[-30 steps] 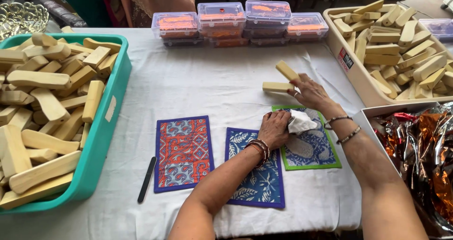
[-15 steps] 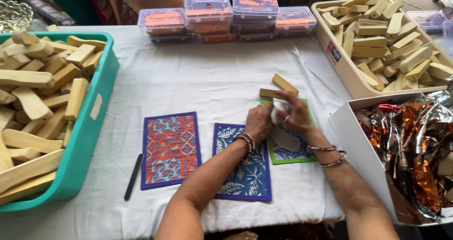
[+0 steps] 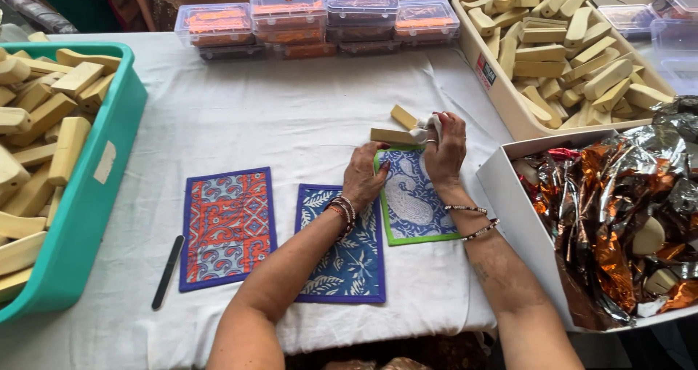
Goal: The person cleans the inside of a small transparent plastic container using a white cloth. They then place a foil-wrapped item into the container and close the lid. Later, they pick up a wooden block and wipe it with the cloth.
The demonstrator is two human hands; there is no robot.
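- A tan wooden block [image 3: 393,136] is gripped at its near end by the left hand [image 3: 363,175], fingers curled over it, right at the top edge of the green-bordered mat [image 3: 411,199].
- A scrap of white cloth [image 3: 426,128] is bunched up in the right hand [image 3: 446,150], fingers closed around it and pressed against the right end of that block.
- A second wooden block [image 3: 403,117] is seen lying tilted just behind the first one, on the white tablecloth [image 3: 269,123]. Can't really tell if the two are touching.
- Two more patterned mats are laid out to the left: a blue leaf-print mat [image 3: 342,261] partly hidden under the left forearm, and a red-and-blue mat [image 3: 227,227] beside it.
- A black nail-file-looking stick [image 3: 167,272] is lying near the red-and-blue mat's left edge.
- A teal tub [image 3: 91,210] full of wooden pieces is parked at the far left, and a beige crate [image 3: 488,72] of the same stuff at the upper right.
- A white box [image 3: 520,217] stuffed with shiny copper foil is sitting at the right, and clear lidded containers [image 3: 320,17] are stacked along the back.
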